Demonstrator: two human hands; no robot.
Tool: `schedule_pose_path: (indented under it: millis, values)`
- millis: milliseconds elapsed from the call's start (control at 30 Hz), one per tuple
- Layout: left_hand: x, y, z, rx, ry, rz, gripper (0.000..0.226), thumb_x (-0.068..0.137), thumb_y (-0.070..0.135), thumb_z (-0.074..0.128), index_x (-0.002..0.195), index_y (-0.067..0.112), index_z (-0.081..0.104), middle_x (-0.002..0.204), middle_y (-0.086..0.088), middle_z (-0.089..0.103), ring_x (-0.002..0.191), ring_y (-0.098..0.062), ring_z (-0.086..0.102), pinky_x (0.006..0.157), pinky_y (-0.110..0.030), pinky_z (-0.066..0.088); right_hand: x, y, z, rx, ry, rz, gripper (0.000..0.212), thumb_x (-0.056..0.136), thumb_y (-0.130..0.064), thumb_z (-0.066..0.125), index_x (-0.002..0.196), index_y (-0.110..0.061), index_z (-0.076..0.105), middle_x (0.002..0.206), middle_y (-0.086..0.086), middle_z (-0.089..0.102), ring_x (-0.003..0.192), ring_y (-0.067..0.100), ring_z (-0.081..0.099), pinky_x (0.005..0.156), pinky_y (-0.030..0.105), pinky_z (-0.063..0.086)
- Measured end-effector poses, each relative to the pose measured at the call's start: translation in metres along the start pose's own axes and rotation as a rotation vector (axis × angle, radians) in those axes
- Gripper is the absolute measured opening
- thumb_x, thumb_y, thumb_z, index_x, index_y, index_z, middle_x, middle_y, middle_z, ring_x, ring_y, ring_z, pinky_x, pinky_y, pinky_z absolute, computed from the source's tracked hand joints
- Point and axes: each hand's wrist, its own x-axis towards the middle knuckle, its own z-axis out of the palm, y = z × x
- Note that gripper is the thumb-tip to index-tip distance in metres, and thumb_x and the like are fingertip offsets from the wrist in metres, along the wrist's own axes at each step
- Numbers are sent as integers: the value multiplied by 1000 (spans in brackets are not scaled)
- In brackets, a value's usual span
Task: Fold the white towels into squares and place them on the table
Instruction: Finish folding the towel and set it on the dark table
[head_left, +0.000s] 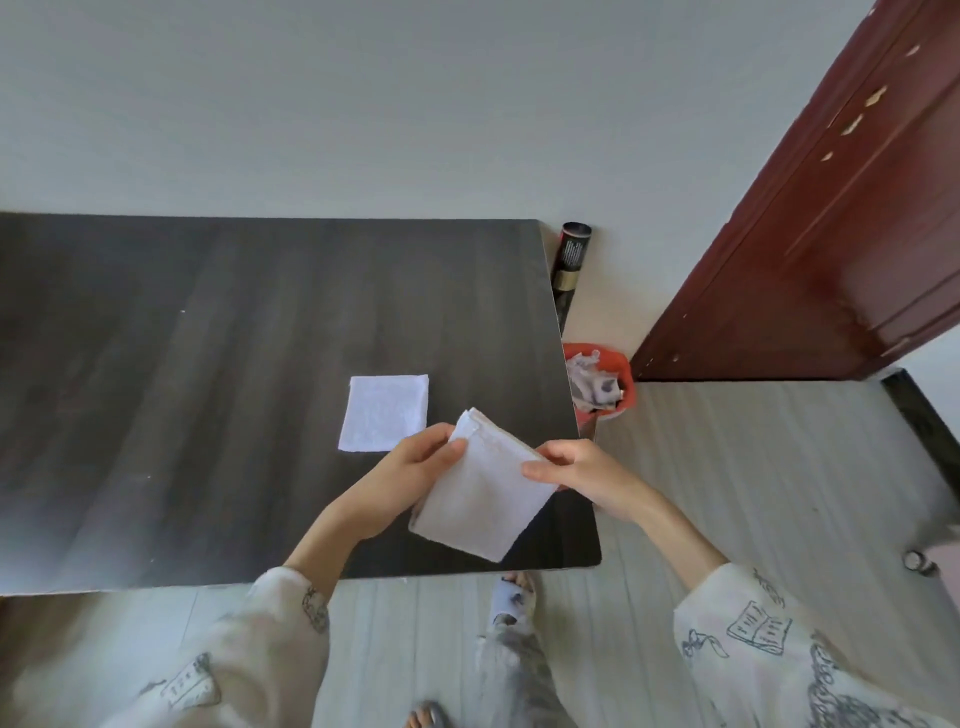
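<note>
A folded white towel (480, 493) hangs in the air above the near right corner of the dark table (208, 338). My left hand (415, 467) pinches its upper left edge, thumb on top. My right hand (576, 467) pinches its right edge. The towel is folded into a thick square with several layers showing at its top corner. A second white towel (384, 413), folded into a flat square, lies on the table just left of and beyond my hands.
A red waste bin (602, 379) with crumpled paper stands on the floor by the table's right edge. A dark tube (569, 260) leans in the corner behind it. A reddish-brown door (831, 234) is at right. My feet (511, 597) are below the table's front edge.
</note>
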Motion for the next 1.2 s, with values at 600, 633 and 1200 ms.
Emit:
schedule_pose_path:
  millis: [600, 633, 1200]
  values:
    - [182, -53, -2, -33, 402, -351, 17, 98, 25, 42, 110, 17, 51, 105, -2, 59, 96, -18, 60, 70, -28, 55, 173, 28, -71, 303, 150, 303, 14, 91, -14, 57, 104, -8, 58, 101, 7, 63, 92, 19, 61, 68, 25, 52]
    - [189, -54, -4, -13, 405, -354, 17, 98, 24, 43, 110, 16, 51, 105, -3, 60, 96, -20, 61, 70, -27, 55, 180, 29, -71, 265, 181, 305, 12, 91, -15, 57, 102, -10, 58, 101, 7, 63, 93, 20, 61, 67, 25, 52]
    - [227, -53, -25, 309, 347, -433, 28, 96, 27, 45, 118, 10, 48, 86, 0, 59, 86, -24, 61, 75, -36, 54, 200, 48, -66, -26, 455, 381, 28, 94, -30, 50, 111, -10, 58, 109, 7, 64, 98, 26, 61, 88, 46, 52]
